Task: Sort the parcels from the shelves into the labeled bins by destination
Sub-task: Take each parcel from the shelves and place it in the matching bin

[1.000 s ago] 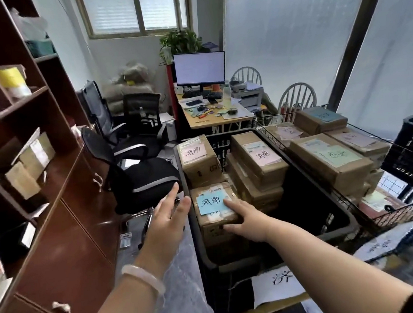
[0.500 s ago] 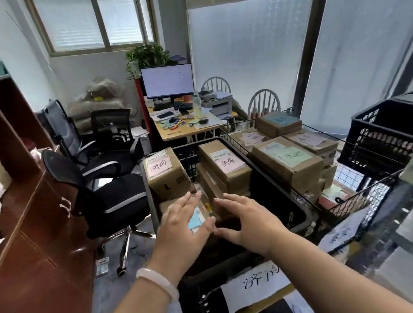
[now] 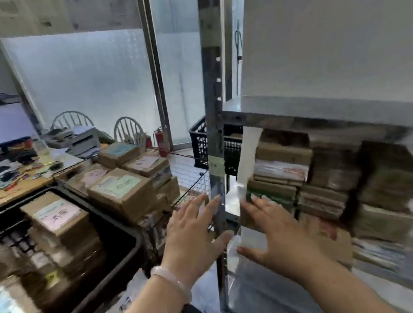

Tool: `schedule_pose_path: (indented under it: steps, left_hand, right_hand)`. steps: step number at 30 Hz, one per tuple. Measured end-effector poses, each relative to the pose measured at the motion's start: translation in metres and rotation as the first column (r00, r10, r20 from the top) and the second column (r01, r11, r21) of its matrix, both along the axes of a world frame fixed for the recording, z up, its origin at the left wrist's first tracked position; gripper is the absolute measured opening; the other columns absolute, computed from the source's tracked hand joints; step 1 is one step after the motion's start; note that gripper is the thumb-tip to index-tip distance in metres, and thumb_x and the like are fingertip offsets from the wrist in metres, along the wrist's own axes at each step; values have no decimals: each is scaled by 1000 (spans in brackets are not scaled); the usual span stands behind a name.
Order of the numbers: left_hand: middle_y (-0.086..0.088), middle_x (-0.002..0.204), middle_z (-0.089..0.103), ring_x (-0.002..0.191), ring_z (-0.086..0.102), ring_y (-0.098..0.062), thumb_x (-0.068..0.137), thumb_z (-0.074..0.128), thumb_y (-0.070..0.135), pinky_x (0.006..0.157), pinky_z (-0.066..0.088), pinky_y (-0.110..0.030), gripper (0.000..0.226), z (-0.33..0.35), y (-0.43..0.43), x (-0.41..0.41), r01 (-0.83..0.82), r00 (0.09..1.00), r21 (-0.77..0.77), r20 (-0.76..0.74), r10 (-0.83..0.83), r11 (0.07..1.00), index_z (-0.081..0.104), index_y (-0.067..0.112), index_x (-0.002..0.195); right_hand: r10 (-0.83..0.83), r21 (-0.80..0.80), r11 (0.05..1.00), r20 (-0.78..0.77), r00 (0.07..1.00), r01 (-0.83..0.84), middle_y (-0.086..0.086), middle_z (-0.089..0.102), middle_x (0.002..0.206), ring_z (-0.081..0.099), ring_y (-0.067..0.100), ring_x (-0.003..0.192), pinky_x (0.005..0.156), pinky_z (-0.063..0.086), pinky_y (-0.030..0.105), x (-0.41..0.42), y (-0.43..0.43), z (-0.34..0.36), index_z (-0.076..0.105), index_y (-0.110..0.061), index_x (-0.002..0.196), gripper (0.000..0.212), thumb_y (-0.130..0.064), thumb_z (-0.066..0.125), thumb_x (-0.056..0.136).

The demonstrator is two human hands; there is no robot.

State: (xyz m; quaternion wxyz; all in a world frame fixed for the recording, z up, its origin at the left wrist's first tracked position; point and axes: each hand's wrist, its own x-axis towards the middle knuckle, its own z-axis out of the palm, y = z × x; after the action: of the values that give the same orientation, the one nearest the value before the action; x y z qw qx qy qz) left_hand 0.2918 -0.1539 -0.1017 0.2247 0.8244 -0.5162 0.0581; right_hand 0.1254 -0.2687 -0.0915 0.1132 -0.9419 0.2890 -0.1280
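The view has swung right, from the black plastic bin [image 3: 135,237] to the grey metal shelf unit [image 3: 320,116]. The left hand [image 3: 193,233] and right hand [image 3: 276,232], earlier over a binned parcel, are now spread, apart and empty at the shelf's front upright. Stacked brown cardboard parcels [image 3: 329,186] occupy the shelf's left end. Label writing is too blurred to read.

Matt cardboard parcels [image 3: 280,161] (paper labels), dull metal shelf [image 3: 320,114], black plastic bin [image 3: 122,232]
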Motion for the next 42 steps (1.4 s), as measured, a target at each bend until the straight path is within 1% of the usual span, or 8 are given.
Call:
schedule_pose_path:
  steps: [8, 15, 20, 25, 29, 33, 37, 42]
  left_hand:
    - [16, 160, 16, 148, 10, -12, 87, 50, 66, 120, 11, -35, 74, 0, -110, -117, 309, 951, -14, -22, -309, 951, 18, 48, 151]
    - [11, 159, 22, 148, 14, -14, 89, 54, 60, 121, 23, -38, 71, 15, -197, -207, 486, 866, -71, -96, -491, 871, 23, 45, 151]
    - [-1, 161, 15, 149, 7, -27, 90, 57, 57, 119, 21, -43, 72, 37, -262, -257, 437, 861, -107, -238, -450, 893, 24, 38, 152]
    - [-9, 158, 17, 148, 6, -35, 87, 51, 67, 114, 27, -49, 77, 41, -305, -287, 304, 943, 8, -147, -300, 953, 27, 31, 150]
    - [-7, 157, 20, 144, 15, -37, 84, 50, 70, 110, 32, -50, 74, 33, -325, -292, 219, 975, 77, -60, -215, 973, 31, 37, 148]
    - [-3, 149, 34, 136, 26, -36, 83, 57, 59, 106, 34, -47, 64, 28, -326, -291, 207, 978, -20, -28, -208, 978, 44, 35, 141]
    - [-3, 145, 41, 139, 23, -30, 84, 62, 53, 114, 29, -43, 60, 23, -307, -286, 238, 956, -161, -138, -260, 958, 53, 28, 138]
    - [15, 146, 38, 137, 28, -6, 84, 70, 44, 108, 23, -18, 61, 8, -264, -277, 276, 835, -382, -358, -417, 882, 50, 35, 140]
  right_hand:
    - [-266, -31, 962, 100, 959, 270, -16, 5, 160, 2, 9, 149, 120, 3, 26, -135, -69, -9, 5, -43, 153, 89, -79, 38, 78]
    - [-435, 80, 900, 187, 881, 428, -19, 7, 160, 10, 6, 147, 118, 22, 30, -234, -110, -10, 10, -51, 150, 83, -62, 60, 84]
    - [-484, 94, 875, 191, 854, 475, -21, 7, 159, 12, 3, 145, 114, 20, 22, -274, -136, -5, 10, -49, 150, 81, -55, 61, 87]
    - [-462, 133, 886, 200, 864, 444, -18, 9, 160, 10, 5, 147, 119, 23, 29, -293, -156, -11, 11, -54, 146, 76, -57, 59, 87]
    - [-459, 181, 886, 211, 863, 427, -22, 8, 159, 7, 1, 146, 117, 21, 25, -300, -167, -19, 13, -55, 146, 72, -59, 56, 89]
    - [-478, 235, 870, 189, 858, 434, -23, 9, 158, 9, 0, 145, 115, 21, 24, -304, -170, -26, 15, -52, 148, 71, -60, 54, 89]
    - [-523, 310, 839, 235, 819, 447, -16, 21, 157, 18, 3, 144, 115, 23, 23, -308, -173, -31, 23, -46, 148, 71, -56, 58, 88]
    - [-640, 546, 734, 358, 680, 404, -7, 35, 154, 32, 8, 141, 116, 30, 32, -303, -173, -38, 29, -34, 151, 72, -48, 62, 89]
